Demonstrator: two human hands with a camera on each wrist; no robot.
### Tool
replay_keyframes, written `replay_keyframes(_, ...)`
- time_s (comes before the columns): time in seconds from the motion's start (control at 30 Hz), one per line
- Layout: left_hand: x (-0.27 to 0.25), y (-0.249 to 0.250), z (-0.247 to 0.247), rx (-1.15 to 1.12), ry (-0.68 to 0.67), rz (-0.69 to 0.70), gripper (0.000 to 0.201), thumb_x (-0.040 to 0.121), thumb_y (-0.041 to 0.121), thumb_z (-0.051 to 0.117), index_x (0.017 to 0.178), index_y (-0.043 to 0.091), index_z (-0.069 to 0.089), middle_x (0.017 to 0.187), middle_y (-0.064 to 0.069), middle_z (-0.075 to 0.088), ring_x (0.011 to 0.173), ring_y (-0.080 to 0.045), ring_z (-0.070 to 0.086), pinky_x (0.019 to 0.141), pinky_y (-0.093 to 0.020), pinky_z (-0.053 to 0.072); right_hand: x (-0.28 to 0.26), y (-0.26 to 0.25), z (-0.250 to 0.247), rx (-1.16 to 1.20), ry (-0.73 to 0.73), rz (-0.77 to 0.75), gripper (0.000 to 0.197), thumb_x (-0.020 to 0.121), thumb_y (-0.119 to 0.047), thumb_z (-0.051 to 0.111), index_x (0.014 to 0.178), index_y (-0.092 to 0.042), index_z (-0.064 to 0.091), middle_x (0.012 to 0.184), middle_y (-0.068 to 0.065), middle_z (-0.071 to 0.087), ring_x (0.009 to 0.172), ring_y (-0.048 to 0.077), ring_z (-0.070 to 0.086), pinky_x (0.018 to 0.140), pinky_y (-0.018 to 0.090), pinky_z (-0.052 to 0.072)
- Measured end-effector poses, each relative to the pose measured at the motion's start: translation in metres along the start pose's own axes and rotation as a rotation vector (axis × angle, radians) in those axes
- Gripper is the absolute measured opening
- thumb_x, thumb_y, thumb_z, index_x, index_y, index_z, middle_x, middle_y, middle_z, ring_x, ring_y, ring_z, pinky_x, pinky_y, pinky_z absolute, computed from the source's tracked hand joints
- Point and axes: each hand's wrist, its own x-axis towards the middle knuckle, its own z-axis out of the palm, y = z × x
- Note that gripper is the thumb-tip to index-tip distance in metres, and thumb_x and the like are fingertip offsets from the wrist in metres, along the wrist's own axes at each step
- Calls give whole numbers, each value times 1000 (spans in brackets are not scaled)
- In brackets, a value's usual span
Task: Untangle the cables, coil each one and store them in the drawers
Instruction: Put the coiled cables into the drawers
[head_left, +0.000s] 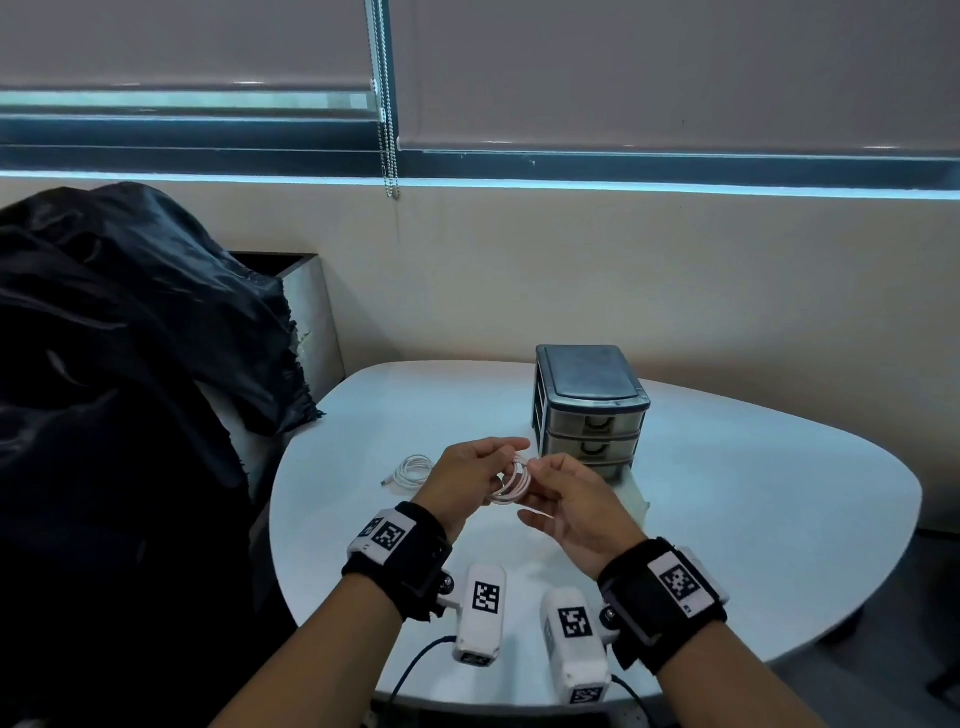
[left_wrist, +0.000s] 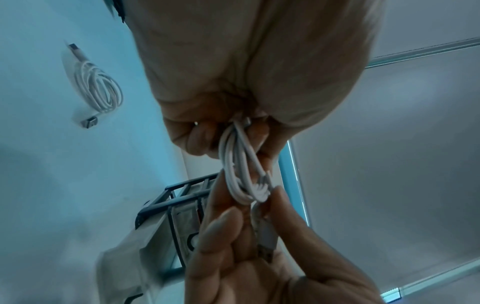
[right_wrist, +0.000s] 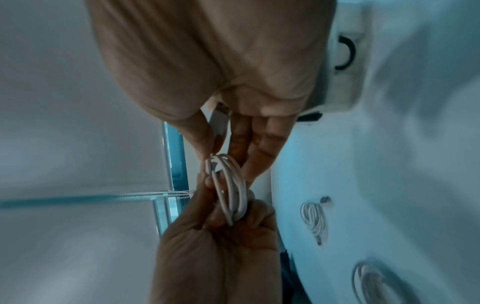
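Observation:
A coiled white cable (head_left: 513, 483) hangs between both hands above the table. My left hand (head_left: 480, 465) grips one side of the coil (left_wrist: 237, 162). My right hand (head_left: 550, 480) pinches the other side, with the cable's USB plug (left_wrist: 267, 239) lying between thumb and fingers (right_wrist: 221, 123). A second white cable (head_left: 410, 470) lies coiled on the table to the left of my hands (left_wrist: 97, 86) (right_wrist: 313, 218). The small grey drawer unit (head_left: 589, 405) stands behind my hands, with its bottom drawer (head_left: 636, 501) pulled out.
The white rounded table (head_left: 753, 519) ends close on the left and right. A black bag or cloth (head_left: 130, 364) is heaped at the left beside the table. A wall and window blinds stand behind. Another coil (right_wrist: 374, 281) shows blurred in the right wrist view.

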Motion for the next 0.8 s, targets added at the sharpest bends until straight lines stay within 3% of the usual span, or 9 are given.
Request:
replay_keyframes(0.13, 0, 3, -5, -130, -73, -41, 23, 99, 14, 53, 107, 15, 74, 64, 1, 52, 65, -16, 43, 71, -30, 36, 0, -1, 1, 110, -32, -2, 12, 100, -13, 51, 88, -12, 53, 75, 6, 70, 65, 15, 65, 62, 27, 52)
replay_keyframes(0.2, -2, 5, -8, -199, -119, -71, 20, 96, 11, 57, 108, 10, 73, 68, 0, 53, 58, -12, 46, 63, -26, 34, -1, -4, 4, 104, -51, -29, 12, 100, -13, 50, 89, -11, 52, 70, 4, 68, 61, 14, 64, 66, 28, 48)
replay_keyframes(0.27, -3, 8, -11, -206, -150, -87, 20, 93, 12, 61, 108, 7, 73, 79, -6, 58, 61, -14, 51, 63, -26, 36, -3, -8, 6, 80, -71, -59, 12, 101, -11, 49, 90, -10, 51, 66, 4, 67, 58, 15, 65, 69, 31, 46)
replay_keyframes(0.33, -3, 10, -15, -170, -162, -72, 20, 92, 14, 63, 106, 7, 75, 88, -11, 62, 69, -18, 52, 65, -28, 38, -2, -10, 7, 25, -64, -84, 11, 100, -12, 52, 89, -10, 52, 67, 4, 66, 57, 15, 65, 68, 31, 48)
replay_keyframes(0.47, -5, 14, -18, 31, -116, -6, 19, 94, 14, 63, 107, 9, 75, 81, -9, 66, 70, -16, 55, 71, -29, 46, -2, -14, -1, -188, -49, -154, 14, 93, -12, 64, 84, -10, 54, 76, 14, 64, 63, 20, 62, 59, 27, 53)
replay_keyframes(0.53, -6, 15, -19, 83, -93, 21, 20, 94, 12, 63, 110, 9, 74, 76, -7, 65, 67, -14, 56, 75, -29, 51, -4, -19, -4, -265, -79, -169, 14, 90, -10, 67, 83, -9, 55, 78, 16, 66, 65, 21, 64, 61, 29, 54)
replay_keyframes(0.6, -6, 18, -19, 146, -108, 59, 23, 95, 12, 62, 116, 14, 72, 78, -6, 65, 67, -12, 54, 71, -25, 50, -6, -24, -6, -264, -96, -183, 14, 89, -8, 67, 81, -9, 55, 76, 14, 67, 65, 20, 64, 63, 30, 54)
replay_keyframes(0.7, -6, 23, -15, 212, -150, 170, 34, 94, 6, 62, 124, 21, 66, 93, -7, 66, 73, -15, 53, 59, -17, 46, -7, -28, -4, -179, -66, -182, 16, 93, -6, 61, 80, -10, 53, 75, 12, 69, 64, 20, 65, 64, 30, 53)
replay_keyframes(0.8, -5, 17, -9, 323, -132, 248, 34, 94, 4, 60, 121, 24, 66, 99, 3, 69, 73, -8, 59, 60, -17, 47, -7, -25, -2, -194, 0, -147, 17, 96, -7, 59, 80, -11, 52, 77, 11, 70, 62, 16, 64, 60, 27, 49)
